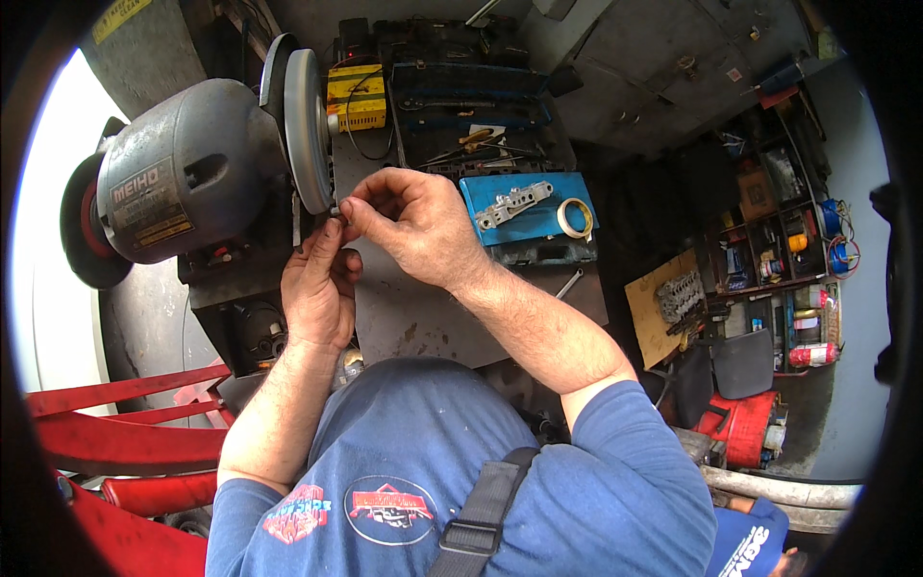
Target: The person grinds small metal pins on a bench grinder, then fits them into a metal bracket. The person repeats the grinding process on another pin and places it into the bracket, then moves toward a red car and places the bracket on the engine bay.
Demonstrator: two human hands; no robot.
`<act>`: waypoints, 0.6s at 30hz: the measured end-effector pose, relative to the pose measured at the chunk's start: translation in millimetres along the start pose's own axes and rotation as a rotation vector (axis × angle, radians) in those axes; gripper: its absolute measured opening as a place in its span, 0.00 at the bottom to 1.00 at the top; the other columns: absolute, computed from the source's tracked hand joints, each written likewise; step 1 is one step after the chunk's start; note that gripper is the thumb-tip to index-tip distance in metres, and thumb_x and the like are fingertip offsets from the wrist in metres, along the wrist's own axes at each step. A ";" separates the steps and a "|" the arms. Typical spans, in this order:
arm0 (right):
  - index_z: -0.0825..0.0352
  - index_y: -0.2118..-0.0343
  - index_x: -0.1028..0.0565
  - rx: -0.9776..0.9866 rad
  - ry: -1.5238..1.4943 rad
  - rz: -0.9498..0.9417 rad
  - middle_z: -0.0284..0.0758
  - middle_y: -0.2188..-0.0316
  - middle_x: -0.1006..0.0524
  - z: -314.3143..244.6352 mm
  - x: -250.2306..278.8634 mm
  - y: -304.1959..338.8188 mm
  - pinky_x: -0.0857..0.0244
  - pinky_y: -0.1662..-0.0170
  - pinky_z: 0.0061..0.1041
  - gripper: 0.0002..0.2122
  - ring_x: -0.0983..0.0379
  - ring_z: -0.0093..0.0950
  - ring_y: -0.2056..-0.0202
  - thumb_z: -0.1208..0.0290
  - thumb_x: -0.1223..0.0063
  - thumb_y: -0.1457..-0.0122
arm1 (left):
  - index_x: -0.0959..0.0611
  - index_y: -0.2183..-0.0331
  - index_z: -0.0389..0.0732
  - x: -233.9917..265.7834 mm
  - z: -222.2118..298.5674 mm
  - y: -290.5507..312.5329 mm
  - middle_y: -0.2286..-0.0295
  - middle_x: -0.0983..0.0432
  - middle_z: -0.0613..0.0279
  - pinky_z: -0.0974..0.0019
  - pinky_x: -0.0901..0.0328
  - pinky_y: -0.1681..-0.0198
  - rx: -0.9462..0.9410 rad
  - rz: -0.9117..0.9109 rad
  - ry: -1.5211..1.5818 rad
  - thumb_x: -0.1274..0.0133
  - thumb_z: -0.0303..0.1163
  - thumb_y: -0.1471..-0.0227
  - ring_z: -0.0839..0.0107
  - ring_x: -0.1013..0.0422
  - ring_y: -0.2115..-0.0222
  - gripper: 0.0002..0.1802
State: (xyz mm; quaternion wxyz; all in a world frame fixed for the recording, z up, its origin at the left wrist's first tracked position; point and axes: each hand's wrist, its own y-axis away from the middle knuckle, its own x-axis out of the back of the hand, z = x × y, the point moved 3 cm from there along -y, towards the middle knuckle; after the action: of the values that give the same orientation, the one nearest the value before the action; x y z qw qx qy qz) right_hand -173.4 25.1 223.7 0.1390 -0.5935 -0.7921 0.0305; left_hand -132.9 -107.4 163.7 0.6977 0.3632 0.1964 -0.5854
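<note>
A grey bench grinder [173, 163] stands at the left, and its right-hand grinding wheel [310, 135] faces my hands. Just at the lower edge of that wheel, my right hand [413, 226] pinches a small metal piece [336, 210] between thumb and fingers. My left hand [322, 284] sits right below, palm turned inward, its thumb and fingertips closed on the lower end of the same piece. Mostly covered by my fingertips, the piece is too small to name. Whether it touches the wheel I cannot tell.
Right of my hands, a blue case [531, 192] bears a metal engine part [514, 204] and a tape roll [575, 218]. A wrench [569, 283] lies nearby. Behind are a yellow box [356, 98] and an open tool case [471, 101]. Another person's blue shirt [745, 543] shows lower right.
</note>
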 end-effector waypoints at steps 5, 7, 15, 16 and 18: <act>0.74 0.67 0.23 -0.004 -0.017 -0.034 0.39 0.73 0.20 2.1 -0.2 0.1 0.30 0.67 0.22 0.10 0.23 0.22 0.71 0.70 0.43 0.43 | 0.20 0.60 0.41 2.1 -0.6 0.4 0.66 0.23 0.64 0.79 0.39 0.71 -0.001 -0.052 0.022 0.43 0.35 0.45 0.81 0.33 0.74 0.12; 0.74 0.67 0.23 0.023 -0.003 -0.026 0.40 0.73 0.20 1.1 -0.1 -1.0 0.30 0.66 0.22 0.10 0.23 0.22 0.70 0.71 0.43 0.43 | 0.20 0.60 0.41 2.8 0.0 -0.4 0.65 0.23 0.63 0.79 0.38 0.71 -0.025 -0.066 0.044 0.43 0.34 0.45 0.80 0.33 0.73 0.12; 0.71 0.63 0.24 0.073 0.083 -0.053 0.38 0.70 0.21 -7.9 1.0 -0.6 0.28 0.62 0.23 0.09 0.22 0.24 0.67 0.72 0.43 0.44 | 0.20 0.60 0.41 5.1 -1.1 -2.0 0.67 0.23 0.65 0.77 0.37 0.70 -0.034 -0.068 0.043 0.43 0.33 0.45 0.79 0.32 0.75 0.12; 0.70 0.62 0.24 0.081 0.113 -0.070 0.37 0.69 0.21 -8.5 1.4 -0.9 0.28 0.61 0.23 0.10 0.23 0.24 0.66 0.71 0.42 0.43 | 0.20 0.60 0.41 5.6 -1.7 -2.5 0.67 0.23 0.65 0.77 0.37 0.70 -0.036 -0.062 0.054 0.43 0.33 0.45 0.79 0.32 0.75 0.11; 0.69 0.61 0.24 0.094 0.150 -0.083 0.36 0.68 0.21 -8.9 1.7 -1.2 0.27 0.61 0.23 0.10 0.23 0.24 0.66 0.71 0.41 0.44 | 0.20 0.60 0.41 6.9 -2.6 -3.4 0.68 0.23 0.66 0.77 0.37 0.70 -0.029 -0.067 0.057 0.43 0.33 0.46 0.78 0.32 0.75 0.11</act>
State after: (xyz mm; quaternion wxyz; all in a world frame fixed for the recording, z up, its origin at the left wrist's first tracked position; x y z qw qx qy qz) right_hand -172.7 25.3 232.8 0.2266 -0.5536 -0.8012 0.0176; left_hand -134.1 -110.4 156.2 0.6770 0.3628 0.2370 -0.5949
